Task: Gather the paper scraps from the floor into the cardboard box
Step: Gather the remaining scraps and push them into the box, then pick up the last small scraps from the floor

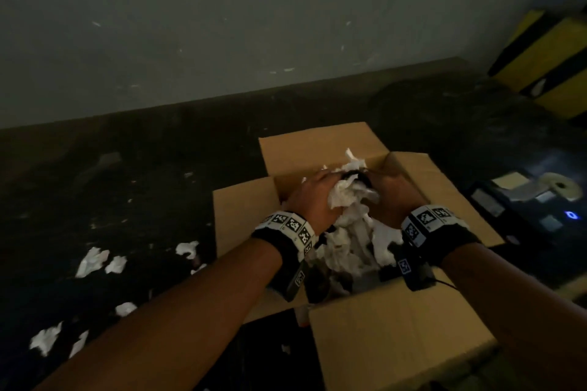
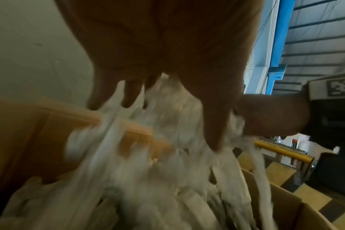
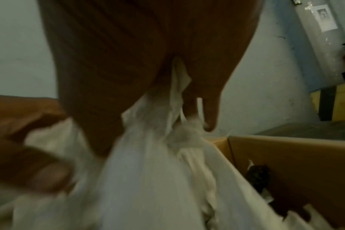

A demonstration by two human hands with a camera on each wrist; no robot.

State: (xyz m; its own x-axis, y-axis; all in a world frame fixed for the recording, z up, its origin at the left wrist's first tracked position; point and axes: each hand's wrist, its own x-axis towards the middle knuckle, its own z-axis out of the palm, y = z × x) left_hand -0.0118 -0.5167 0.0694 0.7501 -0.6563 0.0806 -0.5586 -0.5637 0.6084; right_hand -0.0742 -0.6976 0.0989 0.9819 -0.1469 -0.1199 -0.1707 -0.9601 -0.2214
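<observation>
An open cardboard box (image 1: 397, 336) stands on the dark floor with its flaps spread out. My left hand (image 1: 313, 197) and right hand (image 1: 394, 197) hold a wad of white paper scraps (image 1: 346, 194) between them above the box opening. More scraps (image 1: 346, 251) lie heaped inside. In the left wrist view my left hand (image 2: 167, 46) points down with blurred paper (image 2: 167, 140) streaming under it. In the right wrist view paper (image 3: 177, 80) is caught between the fingers of my right hand (image 3: 148, 54). Loose scraps (image 1: 92, 260) lie on the floor to the left.
Further floor scraps (image 1: 46, 338) lie near my left forearm, and one (image 1: 187, 249) lies beside the box's left flap. A grey wall runs behind. A yellow and black striped block (image 1: 549, 63) stands at the far right. A dark device with a blue light (image 1: 571, 215) sits right of the box.
</observation>
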